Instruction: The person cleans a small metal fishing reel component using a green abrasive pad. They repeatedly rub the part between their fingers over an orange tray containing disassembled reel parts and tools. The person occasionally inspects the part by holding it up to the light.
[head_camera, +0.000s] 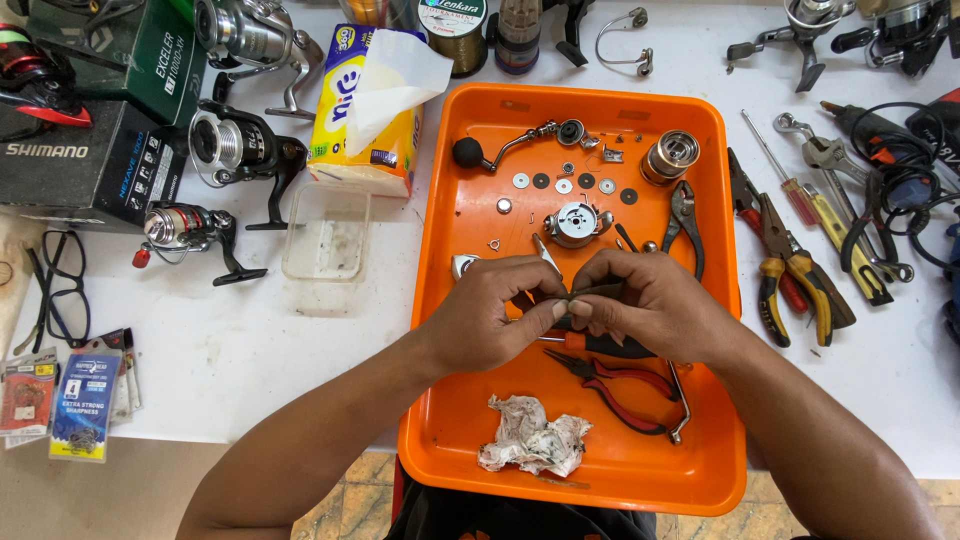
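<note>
Both hands over orange tray (720, 300) on tabletop: left hand (490, 315) and right hand (650, 310) pinched together on small dark rod-like part (590, 292) between fingertips, held above tray probably so loose bits land inside; red-handled pliers (615, 385) and crumpled rag (533, 437) just below

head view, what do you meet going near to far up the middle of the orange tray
crumpled rag → red pliers → left hand and right hand pinching a small dark part → round metal reel part → row of washers → tray far rim
</note>
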